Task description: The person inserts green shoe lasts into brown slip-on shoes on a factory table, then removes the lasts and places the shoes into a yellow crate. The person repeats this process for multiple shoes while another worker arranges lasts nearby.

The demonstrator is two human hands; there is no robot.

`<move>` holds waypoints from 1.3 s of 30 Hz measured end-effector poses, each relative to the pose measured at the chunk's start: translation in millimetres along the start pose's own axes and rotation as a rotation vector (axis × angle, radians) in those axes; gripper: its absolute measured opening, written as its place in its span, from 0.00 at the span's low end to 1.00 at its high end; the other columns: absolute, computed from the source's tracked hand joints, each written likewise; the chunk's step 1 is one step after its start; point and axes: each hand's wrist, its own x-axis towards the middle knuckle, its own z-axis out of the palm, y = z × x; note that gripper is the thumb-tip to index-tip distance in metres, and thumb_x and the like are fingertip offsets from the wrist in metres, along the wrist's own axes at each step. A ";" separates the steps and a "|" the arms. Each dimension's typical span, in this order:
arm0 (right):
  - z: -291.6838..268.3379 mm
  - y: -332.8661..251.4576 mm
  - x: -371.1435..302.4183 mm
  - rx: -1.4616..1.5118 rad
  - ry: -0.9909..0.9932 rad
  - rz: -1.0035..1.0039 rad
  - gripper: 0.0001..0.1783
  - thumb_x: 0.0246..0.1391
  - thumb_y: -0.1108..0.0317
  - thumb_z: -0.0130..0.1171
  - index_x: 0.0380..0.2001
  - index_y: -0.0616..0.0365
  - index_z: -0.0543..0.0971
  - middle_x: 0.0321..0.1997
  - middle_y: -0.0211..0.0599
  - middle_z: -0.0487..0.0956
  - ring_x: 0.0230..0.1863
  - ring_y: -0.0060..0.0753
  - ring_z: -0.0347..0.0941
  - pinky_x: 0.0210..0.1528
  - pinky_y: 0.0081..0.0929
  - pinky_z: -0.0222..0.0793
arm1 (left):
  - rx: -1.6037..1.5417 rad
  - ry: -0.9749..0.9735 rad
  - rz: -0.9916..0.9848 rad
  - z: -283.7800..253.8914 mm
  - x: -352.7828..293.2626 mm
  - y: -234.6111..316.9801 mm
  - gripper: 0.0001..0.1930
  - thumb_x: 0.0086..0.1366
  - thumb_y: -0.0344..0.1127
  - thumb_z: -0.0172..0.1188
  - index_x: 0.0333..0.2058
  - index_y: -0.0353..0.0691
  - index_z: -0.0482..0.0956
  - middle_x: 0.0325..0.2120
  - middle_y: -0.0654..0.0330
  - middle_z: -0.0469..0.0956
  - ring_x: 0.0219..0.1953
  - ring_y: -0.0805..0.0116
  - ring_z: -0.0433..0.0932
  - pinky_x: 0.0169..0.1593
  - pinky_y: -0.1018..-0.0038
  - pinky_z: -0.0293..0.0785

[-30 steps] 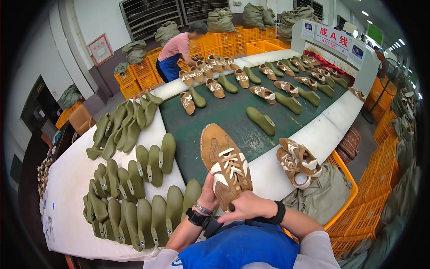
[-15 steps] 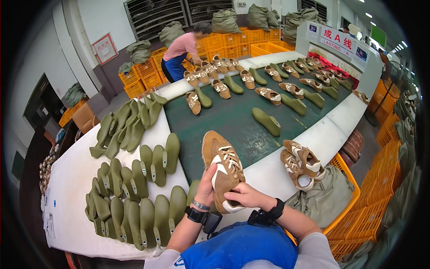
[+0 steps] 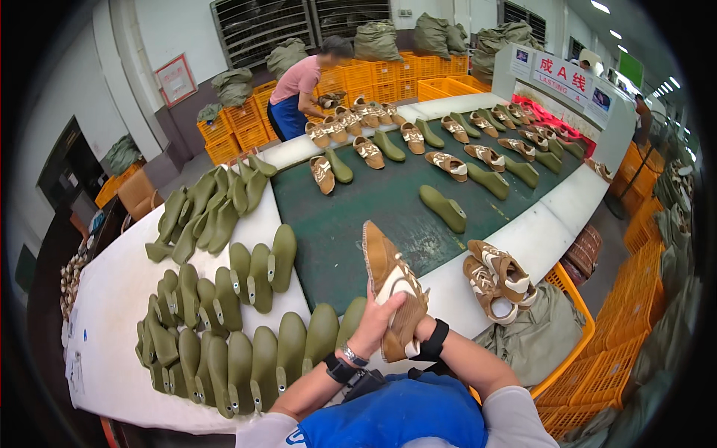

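Holding a tan sneaker upper (image 3: 394,299) on edge above the near counter (image 3: 119,299), left hand (image 3: 377,317) and right hand (image 3: 418,328) clamp its heel end. Judged step: inspection or turning. Next calls for a green last (image 3: 323,336), near left.

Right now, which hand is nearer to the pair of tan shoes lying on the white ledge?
Right. The right hand grips the held shoe beside that pair; the left hand sits farther left.
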 end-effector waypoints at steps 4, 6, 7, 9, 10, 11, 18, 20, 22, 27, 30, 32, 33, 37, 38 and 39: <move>-4.2 -12.5 -9.1 0.231 -0.010 0.100 0.21 0.57 0.68 0.49 0.53 0.62 0.68 0.53 0.39 0.73 0.51 0.36 0.70 0.55 0.32 0.65 | -0.608 -0.130 -0.164 -39.1 28.8 23.3 0.38 0.70 0.49 0.46 0.66 0.49 0.30 0.59 0.56 0.60 0.59 0.65 0.63 0.60 0.67 0.62; -2.5 -22.4 -17.3 0.377 -0.013 0.141 0.21 0.57 0.68 0.50 0.54 0.61 0.67 0.53 0.39 0.72 0.52 0.36 0.70 0.56 0.32 0.65 | -0.279 0.223 -0.075 -51.0 37.6 24.6 0.30 0.69 0.50 0.47 0.63 0.42 0.53 0.53 0.56 0.68 0.50 0.69 0.72 0.52 0.71 0.70; -2.5 -26.6 -20.8 0.456 -0.016 0.165 0.22 0.57 0.68 0.50 0.54 0.61 0.67 0.54 0.39 0.72 0.52 0.36 0.70 0.56 0.32 0.65 | -0.184 0.187 -0.164 -56.2 40.4 23.1 0.26 0.69 0.50 0.47 0.59 0.40 0.59 0.50 0.56 0.71 0.47 0.69 0.73 0.50 0.72 0.71; -2.4 -33.2 -28.4 0.606 -0.033 0.206 0.22 0.57 0.68 0.50 0.55 0.61 0.66 0.54 0.40 0.71 0.53 0.36 0.69 0.57 0.32 0.64 | -0.041 0.103 -0.331 -63.9 45.3 16.6 0.23 0.68 0.51 0.48 0.51 0.38 0.72 0.43 0.56 0.77 0.42 0.68 0.77 0.47 0.74 0.73; -2.1 -35.2 -31.2 0.680 -0.047 0.229 0.23 0.57 0.68 0.50 0.55 0.61 0.66 0.54 0.40 0.71 0.53 0.37 0.69 0.57 0.32 0.64 | 0.027 0.142 -0.303 -67.6 46.8 11.4 0.22 0.68 0.50 0.48 0.47 0.36 0.74 0.39 0.56 0.78 0.40 0.69 0.77 0.45 0.74 0.73; -2.5 -37.2 -33.9 0.743 -0.053 0.251 0.23 0.57 0.68 0.50 0.56 0.61 0.66 0.55 0.40 0.71 0.53 0.37 0.69 0.57 0.33 0.64 | 0.082 0.180 -0.279 -69.6 48.5 7.0 0.21 0.68 0.49 0.48 0.43 0.34 0.76 0.35 0.56 0.79 0.37 0.69 0.78 0.43 0.74 0.74; -9.0 -34.4 -25.6 1.193 -0.097 0.358 0.25 0.57 0.67 0.50 0.58 0.60 0.63 0.57 0.40 0.69 0.56 0.37 0.67 0.59 0.33 0.62 | 0.003 0.440 -0.203 -103.2 44.6 48.3 0.18 0.69 0.46 0.47 0.36 0.34 0.72 0.33 0.52 0.78 0.33 0.68 0.79 0.40 0.73 0.78; -12.1 -30.3 -20.4 1.266 -0.116 0.367 0.26 0.57 0.67 0.51 0.59 0.60 0.63 0.58 0.40 0.69 0.56 0.37 0.67 0.60 0.34 0.61 | 0.036 0.292 -0.236 -82.4 33.1 55.8 0.22 0.69 0.49 0.45 0.42 0.32 0.71 0.37 0.54 0.78 0.37 0.69 0.78 0.42 0.72 0.78; -11.7 -27.9 -21.7 1.307 -0.139 0.378 0.26 0.57 0.67 0.51 0.59 0.60 0.62 0.58 0.40 0.68 0.57 0.37 0.67 0.60 0.34 0.61 | 0.076 0.138 -0.314 -59.4 19.2 53.9 0.24 0.70 0.51 0.44 0.46 0.31 0.70 0.39 0.57 0.78 0.38 0.71 0.78 0.43 0.71 0.78; -8.3 -35.2 -36.5 1.357 -0.142 0.459 0.28 0.57 0.67 0.51 0.61 0.60 0.61 0.60 0.40 0.67 0.58 0.38 0.66 0.61 0.35 0.60 | 0.142 0.313 -0.079 -58.2 25.6 32.4 0.24 0.69 0.50 0.46 0.37 0.29 0.77 0.30 0.61 0.78 0.33 0.78 0.74 0.39 0.79 0.70; -10.5 -49.4 -38.5 1.229 0.057 0.662 0.29 0.58 0.67 0.51 0.62 0.60 0.60 0.61 0.41 0.67 0.59 0.38 0.65 0.62 0.35 0.59 | 0.073 0.389 -0.134 -79.6 38.9 19.5 0.22 0.70 0.46 0.45 0.43 0.30 0.76 0.35 0.62 0.78 0.36 0.77 0.75 0.41 0.77 0.71; -8.7 -59.2 -37.0 1.197 -0.334 0.311 0.39 0.59 0.55 0.49 0.65 0.65 0.49 0.66 0.44 0.59 0.67 0.39 0.54 0.66 0.41 0.52 | -0.139 0.484 -0.152 -100.7 42.2 19.5 0.22 0.70 0.46 0.46 0.43 0.29 0.75 0.34 0.60 0.78 0.35 0.76 0.75 0.41 0.77 0.71; -11.1 -63.4 -35.5 1.139 -0.354 0.350 0.42 0.58 0.50 0.50 0.65 0.65 0.48 0.67 0.44 0.57 0.67 0.39 0.53 0.66 0.42 0.51 | -0.086 0.492 -0.144 -105.2 39.9 16.9 0.22 0.70 0.46 0.46 0.43 0.29 0.75 0.34 0.59 0.78 0.34 0.75 0.75 0.40 0.76 0.72; -8.9 -66.5 -25.1 1.438 -0.404 0.353 0.52 0.52 0.36 0.53 0.65 0.64 0.48 0.67 0.44 0.56 0.68 0.39 0.53 0.66 0.41 0.51 | 0.052 0.538 -0.066 -110.7 30.1 13.6 0.21 0.70 0.45 0.44 0.42 0.30 0.75 0.35 0.59 0.78 0.35 0.75 0.75 0.41 0.76 0.71; -9.6 -64.4 -23.5 1.381 -0.374 0.334 0.54 0.50 0.34 0.53 0.65 0.64 0.48 0.67 0.44 0.57 0.67 0.38 0.54 0.66 0.41 0.52 | 0.129 0.559 -0.028 -113.5 28.9 16.6 0.21 0.70 0.45 0.43 0.42 0.30 0.75 0.35 0.59 0.78 0.35 0.75 0.75 0.41 0.76 0.71; -11.5 -61.7 -22.8 1.323 -0.350 0.311 0.56 0.48 0.32 0.54 0.65 0.65 0.48 0.67 0.44 0.57 0.67 0.38 0.54 0.66 0.40 0.52 | 0.177 0.553 0.036 -116.5 27.0 20.7 0.21 0.71 0.45 0.43 0.42 0.29 0.74 0.35 0.60 0.78 0.35 0.75 0.75 0.41 0.76 0.71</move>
